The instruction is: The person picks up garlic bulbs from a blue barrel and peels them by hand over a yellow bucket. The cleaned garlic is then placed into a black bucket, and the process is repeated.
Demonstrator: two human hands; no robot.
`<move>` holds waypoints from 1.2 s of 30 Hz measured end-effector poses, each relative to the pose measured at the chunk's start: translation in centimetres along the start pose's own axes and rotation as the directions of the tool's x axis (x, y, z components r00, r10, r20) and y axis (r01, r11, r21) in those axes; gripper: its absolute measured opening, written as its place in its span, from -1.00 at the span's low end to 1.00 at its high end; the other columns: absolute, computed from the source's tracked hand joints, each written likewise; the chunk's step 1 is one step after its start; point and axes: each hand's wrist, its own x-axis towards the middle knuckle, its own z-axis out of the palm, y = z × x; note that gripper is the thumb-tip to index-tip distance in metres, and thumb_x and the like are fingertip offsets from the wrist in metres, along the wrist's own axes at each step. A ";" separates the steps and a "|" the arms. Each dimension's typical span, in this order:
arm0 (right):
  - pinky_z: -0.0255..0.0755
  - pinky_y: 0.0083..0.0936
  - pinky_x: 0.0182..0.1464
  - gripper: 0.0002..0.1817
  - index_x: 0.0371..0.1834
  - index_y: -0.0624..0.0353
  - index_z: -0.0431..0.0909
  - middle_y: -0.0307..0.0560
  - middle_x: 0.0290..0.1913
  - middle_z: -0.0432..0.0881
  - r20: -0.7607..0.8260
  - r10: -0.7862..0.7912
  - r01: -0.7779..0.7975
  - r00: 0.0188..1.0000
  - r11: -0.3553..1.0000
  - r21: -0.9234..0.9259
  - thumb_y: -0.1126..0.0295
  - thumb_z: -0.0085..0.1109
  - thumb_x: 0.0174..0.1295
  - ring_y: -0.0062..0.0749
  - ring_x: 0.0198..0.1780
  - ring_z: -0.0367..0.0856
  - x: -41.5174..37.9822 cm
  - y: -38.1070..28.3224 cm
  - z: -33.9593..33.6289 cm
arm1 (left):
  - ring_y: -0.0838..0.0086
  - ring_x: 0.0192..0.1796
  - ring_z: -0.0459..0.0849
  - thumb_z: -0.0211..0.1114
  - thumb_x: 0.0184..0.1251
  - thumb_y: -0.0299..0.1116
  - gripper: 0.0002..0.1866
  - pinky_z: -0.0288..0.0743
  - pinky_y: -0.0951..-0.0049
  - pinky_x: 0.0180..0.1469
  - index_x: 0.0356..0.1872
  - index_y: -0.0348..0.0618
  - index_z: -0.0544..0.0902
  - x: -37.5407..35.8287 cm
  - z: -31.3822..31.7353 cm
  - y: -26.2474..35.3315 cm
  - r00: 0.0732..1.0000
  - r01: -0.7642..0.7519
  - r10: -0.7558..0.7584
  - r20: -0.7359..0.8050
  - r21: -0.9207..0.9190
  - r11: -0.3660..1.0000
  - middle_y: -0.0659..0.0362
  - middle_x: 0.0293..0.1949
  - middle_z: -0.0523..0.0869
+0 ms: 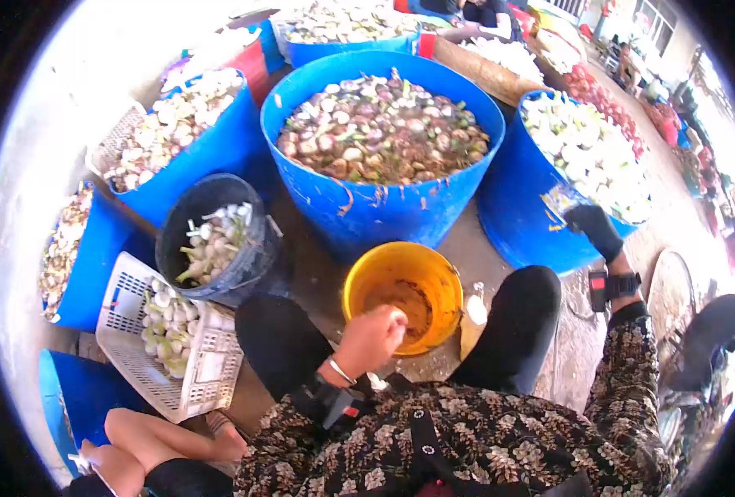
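My left hand (pixel 371 338), bare with a bracelet at the wrist, is over the near rim of a yellow bucket (pixel 443 286). Its fingers are curled closed; whatever they may hold is hidden. Brown residue shows inside the bucket, which stands between my knees. My right hand (pixel 597 233), in a dark glove, is out to the right beside the blue tub (pixel 504 211) heaped with whitish garlic bulbs (pixel 587 149). The glove's fingers cannot be made out against the dark fabric.
A large blue tub (pixel 367 211) of garlic in murky water stands ahead. To the left are a black bucket (pixel 173 240) and a white plastic basket (pixel 123 356), both with garlic bulbs. Another person's bare leg (pixel 164 439) is at lower left. More blue tubs line the wall.
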 end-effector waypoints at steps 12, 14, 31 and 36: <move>0.43 -0.46 -0.39 -0.90 -0.40 0.20 0.59 -0.14 -0.51 0.56 0.438 0.570 -0.669 0.695 0.737 0.101 0.44 0.12 0.08 -0.46 -0.46 0.53 -20.0 -3.1 20.2 | 0.11 -0.11 0.48 0.28 0.00 -0.43 -0.70 0.36 0.17 -0.03 -0.19 -0.17 0.48 12.1 -9.6 -0.1 0.846 -0.317 0.504 -0.176 0.593 0.740 0.03 -0.23 0.50; 0.43 -0.46 -0.38 -0.90 -0.39 0.20 0.59 -0.14 -0.50 0.57 0.456 0.558 -0.667 0.693 0.737 0.111 0.43 0.12 0.07 -0.45 -0.45 0.53 -19.5 -3.9 22.1 | 0.12 -0.06 0.46 0.30 -0.01 -0.39 -0.63 0.31 0.16 0.04 -0.12 -0.17 0.47 14.4 -9.9 -1.2 0.855 -0.308 0.506 -0.115 0.672 0.673 0.03 -0.16 0.49; 0.46 -0.40 -0.35 -0.87 -0.36 0.18 0.60 -0.12 -0.44 0.60 0.679 0.510 -0.745 0.528 0.661 0.082 0.43 0.15 0.02 -0.36 -0.42 0.57 -12.6 1.2 25.5 | 0.24 -0.27 0.45 0.24 -0.04 -0.28 -0.74 0.28 0.10 0.00 -0.30 -0.14 0.53 19.3 -8.8 -5.8 0.952 -0.205 0.305 -0.030 0.677 0.707 0.16 -0.39 0.48; 0.47 -0.39 -0.34 -0.86 -0.35 0.17 0.60 -0.11 -0.42 0.61 0.694 0.467 -0.703 0.548 0.707 0.080 0.42 0.16 0.01 -0.33 -0.41 0.58 -11.3 4.5 25.2 | 0.29 -0.14 0.51 0.34 -0.15 -0.42 -0.61 0.22 0.10 0.19 -0.17 -0.14 0.53 18.6 -9.0 -4.5 0.956 -0.144 0.280 -0.092 0.684 0.715 0.19 -0.31 0.51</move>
